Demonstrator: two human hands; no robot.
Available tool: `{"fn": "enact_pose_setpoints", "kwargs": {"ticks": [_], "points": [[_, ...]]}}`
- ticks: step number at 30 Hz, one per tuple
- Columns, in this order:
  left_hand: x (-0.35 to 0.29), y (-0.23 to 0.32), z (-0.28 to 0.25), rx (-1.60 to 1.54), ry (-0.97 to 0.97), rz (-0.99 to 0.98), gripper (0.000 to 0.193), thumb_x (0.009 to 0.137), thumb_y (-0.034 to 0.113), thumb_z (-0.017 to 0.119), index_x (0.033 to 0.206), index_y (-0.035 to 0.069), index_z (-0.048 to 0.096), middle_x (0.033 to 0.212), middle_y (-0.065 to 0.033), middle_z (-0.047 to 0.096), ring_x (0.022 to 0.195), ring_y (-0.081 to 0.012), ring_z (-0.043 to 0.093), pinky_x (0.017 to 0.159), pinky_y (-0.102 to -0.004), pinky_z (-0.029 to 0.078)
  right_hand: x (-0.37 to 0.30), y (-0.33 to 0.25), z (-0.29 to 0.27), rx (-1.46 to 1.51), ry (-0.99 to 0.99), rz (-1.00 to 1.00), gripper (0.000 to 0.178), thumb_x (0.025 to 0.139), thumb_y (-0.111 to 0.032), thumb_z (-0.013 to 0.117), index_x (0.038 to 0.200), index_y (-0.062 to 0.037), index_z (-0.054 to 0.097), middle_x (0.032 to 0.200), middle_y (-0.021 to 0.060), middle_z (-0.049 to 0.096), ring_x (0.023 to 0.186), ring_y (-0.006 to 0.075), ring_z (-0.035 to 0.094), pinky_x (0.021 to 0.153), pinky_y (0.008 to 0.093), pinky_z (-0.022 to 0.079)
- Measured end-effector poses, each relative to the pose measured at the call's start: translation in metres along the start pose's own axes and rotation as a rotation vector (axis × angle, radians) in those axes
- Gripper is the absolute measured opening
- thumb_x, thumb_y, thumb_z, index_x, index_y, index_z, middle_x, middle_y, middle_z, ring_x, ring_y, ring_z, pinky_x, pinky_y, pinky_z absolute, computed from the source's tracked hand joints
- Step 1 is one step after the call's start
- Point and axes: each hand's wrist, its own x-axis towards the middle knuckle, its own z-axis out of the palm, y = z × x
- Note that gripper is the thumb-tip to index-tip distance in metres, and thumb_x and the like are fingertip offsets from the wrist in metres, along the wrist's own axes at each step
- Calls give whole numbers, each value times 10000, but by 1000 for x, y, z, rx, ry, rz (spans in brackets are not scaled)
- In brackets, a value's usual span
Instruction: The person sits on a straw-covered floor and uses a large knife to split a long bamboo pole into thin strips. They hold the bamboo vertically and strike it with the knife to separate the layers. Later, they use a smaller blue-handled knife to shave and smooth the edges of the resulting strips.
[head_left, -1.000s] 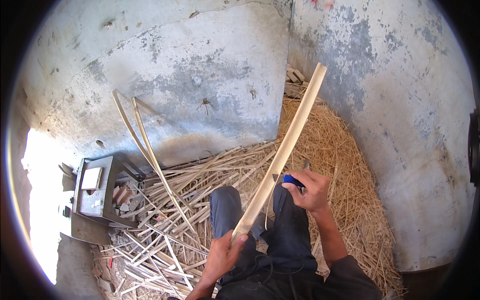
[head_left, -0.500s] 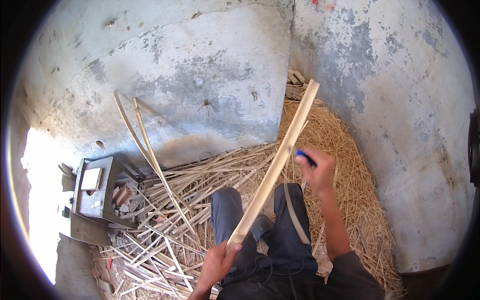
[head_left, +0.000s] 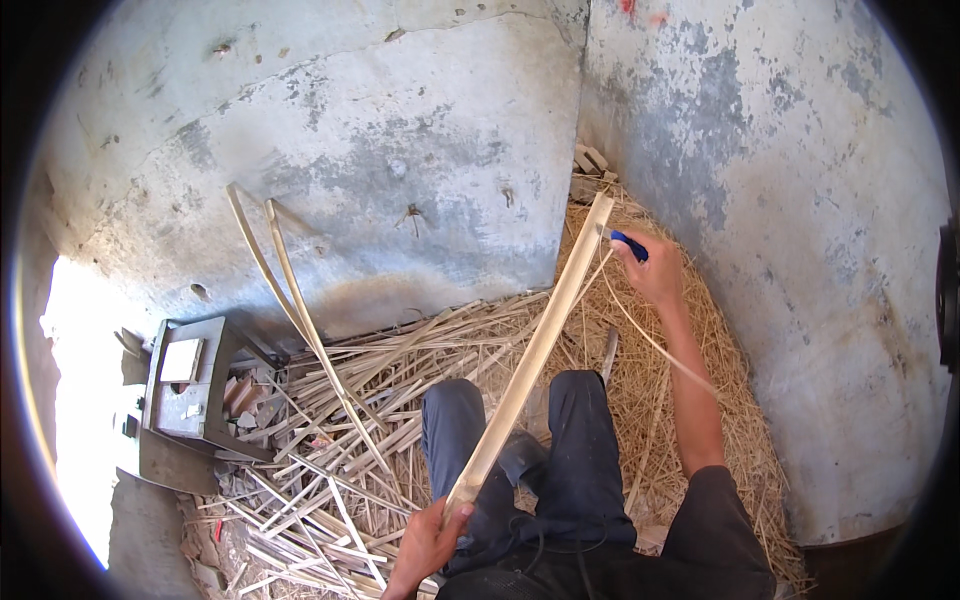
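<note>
A long, pale split bamboo strip (head_left: 533, 352) slants up and away from my lap, its hollow side facing up. My left hand (head_left: 432, 540) is closed around its near end. Close to the far end, my right hand (head_left: 657, 270) grips a small knife with a blue handle (head_left: 629, 246), its blade at the strip's right edge. A thin curved shaving (head_left: 655, 345) hangs from near the blade and crosses in front of my right forearm. Another thin sliver (head_left: 597, 275) stands off the strip's right side.
Two long strips (head_left: 318, 345) lean against the worn wall (head_left: 400, 120). Loose strips (head_left: 340, 500) cover the floor at left, and fine straw-like shavings (head_left: 715, 470) heap up at right. A grey box-like stand (head_left: 210, 400) is at far left, with brick pieces beside it.
My right hand and the knife have moved up along the strip toward its far end. The strip's far end has shifted slightly left and down. A curved shaving now trails by my right forearm.
</note>
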Motion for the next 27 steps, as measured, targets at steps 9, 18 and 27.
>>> {"fn": "enact_pose_setpoints", "kwargs": {"ticks": [9,18,27], "points": [[-23,-60,-17,185,-99,-179,525,1087,501,577,1065,-7,711,771,-79,695,680,-263,666,656,-437,518,39,146,-53,-288,65,534,575,1000,-576,641,1161,-48,804,1048,207,792,990,381,751,869,471,570],[28,-57,-13,-179,86,-228,445,1084,371,655,829,7,646,626,-6,597,531,-76,539,492,-283,403,-74,231,-98,-297,-244,713,651,998,-560,660,1192,55,749,1064,234,773,1011,376,740,902,478,561],[78,28,19,-404,-155,-32,329,1116,300,625,936,24,633,680,26,552,528,-55,483,476,-251,389,-165,28,-51,692,-51,859,344,1102,-406,604,1143,-79,699,704,-72,463,535,20,365,462,216,270]]}}
